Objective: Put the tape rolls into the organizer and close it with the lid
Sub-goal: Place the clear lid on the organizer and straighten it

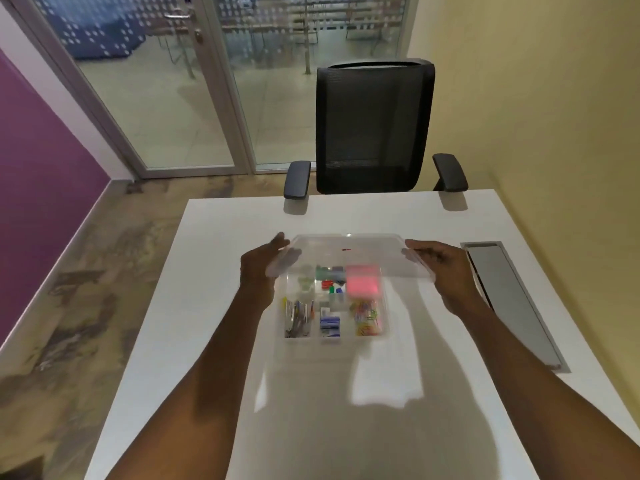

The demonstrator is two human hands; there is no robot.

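Observation:
A clear plastic lid [349,252] hangs in the air over the far half of the organizer, tilted slightly. My left hand [261,268] grips its left edge and my right hand [440,268] grips its right edge. Below it, the clear organizer [282,337] rests on the white table, its compartments holding small stationery: pink sticky notes [363,284], coloured paper clips [367,317], a blue box [329,323], pens or pins at the left [298,318]. Greenish tape rolls [304,280] show blurred through the lid in the far left compartment.
The white table [346,393] stretches toward me. A grey cable tray cover [512,299] is set into the table at the right. A black mesh office chair [374,129] stands at the table's far edge. The yellow wall is close on the right.

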